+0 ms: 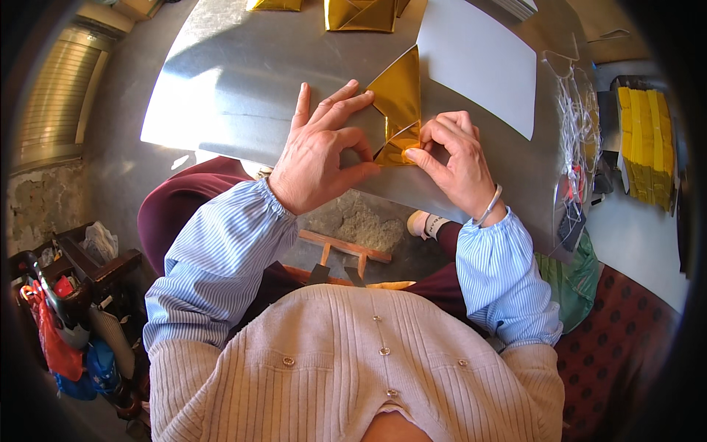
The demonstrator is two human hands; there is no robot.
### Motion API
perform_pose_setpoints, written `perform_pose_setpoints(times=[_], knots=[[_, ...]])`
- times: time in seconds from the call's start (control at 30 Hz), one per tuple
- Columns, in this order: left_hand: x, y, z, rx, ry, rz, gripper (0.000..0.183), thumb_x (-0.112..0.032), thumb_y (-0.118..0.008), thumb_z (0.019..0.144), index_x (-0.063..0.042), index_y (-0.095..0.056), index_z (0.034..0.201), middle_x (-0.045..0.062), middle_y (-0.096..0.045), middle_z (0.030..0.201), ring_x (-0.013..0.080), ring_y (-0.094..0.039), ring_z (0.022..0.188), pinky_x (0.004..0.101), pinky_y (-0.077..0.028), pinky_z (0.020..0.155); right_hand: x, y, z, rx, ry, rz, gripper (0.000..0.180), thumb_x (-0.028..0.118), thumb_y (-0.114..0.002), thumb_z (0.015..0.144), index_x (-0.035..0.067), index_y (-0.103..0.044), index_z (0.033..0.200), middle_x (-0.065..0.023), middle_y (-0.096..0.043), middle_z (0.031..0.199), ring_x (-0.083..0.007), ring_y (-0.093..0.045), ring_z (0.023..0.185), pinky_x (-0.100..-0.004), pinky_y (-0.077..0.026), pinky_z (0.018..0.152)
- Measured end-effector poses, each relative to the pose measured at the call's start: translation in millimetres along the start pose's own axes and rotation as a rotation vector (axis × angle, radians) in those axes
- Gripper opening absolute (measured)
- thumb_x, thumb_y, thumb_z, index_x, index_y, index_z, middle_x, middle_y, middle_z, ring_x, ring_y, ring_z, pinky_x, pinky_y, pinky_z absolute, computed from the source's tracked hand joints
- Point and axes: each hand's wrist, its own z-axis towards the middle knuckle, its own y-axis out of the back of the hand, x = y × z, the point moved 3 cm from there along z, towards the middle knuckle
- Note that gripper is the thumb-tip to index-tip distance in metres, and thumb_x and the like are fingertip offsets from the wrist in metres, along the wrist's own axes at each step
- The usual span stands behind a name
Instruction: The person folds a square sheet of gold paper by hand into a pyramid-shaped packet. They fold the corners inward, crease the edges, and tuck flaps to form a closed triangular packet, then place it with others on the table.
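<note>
A sheet of shiny gold foil paper point(400, 88), partly folded, lies near the front edge of a grey metal-topped table point(265, 119). Its upper part tapers to a point, and a folded flap with a pale edge crosses its lower part. My left hand point(326, 138) pinches the lower left corner between thumb and index finger, the other fingers spread, with one fingertip at the paper's left edge. At the lower right corner, the thumb and curled fingers of my right hand point(450, 154) grip the foil and hide part of that edge.
Folded gold foil pieces point(360, 15) stand at the table's far side. A white sheet point(480, 61) lies right of my work. White strings point(577, 121) hang along the right edge, near stacked yellow bundles point(646, 143). A wooden stool point(345, 246) is below.
</note>
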Motion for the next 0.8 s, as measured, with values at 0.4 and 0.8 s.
perform_pose_setpoints(times=[0.4, 0.8], knots=[[-13, -6, -14, -0.157, 0.126, 0.066, 0.016, -0.018, -0.087, 0.083, -0.009, -0.074, 0.083, 0.012, -0.057, 0.159, 0.0359, -0.035, 0.161, 0.0663, -0.008, 0.133, 3, -10, -4, -0.031, -0.004, -0.088, 0.018, 0.023, -0.075, 0.095, 0.011, -0.063, 0.099, -0.0015, -0.062, 0.095, -0.0277, -0.053, 0.112, -0.0459, -0.039, 0.100], [-57, -50, -53, 0.071, -0.290, 0.106, 0.093, -0.023, -0.084, 0.080, 0.005, -0.046, 0.160, 0.023, -0.044, 0.166, 0.0381, -0.038, 0.159, 0.0527, -0.036, 0.131, 4, -12, -6, -0.057, 0.007, -0.089, 0.019, 0.019, -0.072, 0.092, 0.008, -0.064, 0.106, -0.0022, -0.062, 0.095, -0.0289, -0.053, 0.117, -0.0478, -0.038, 0.103]])
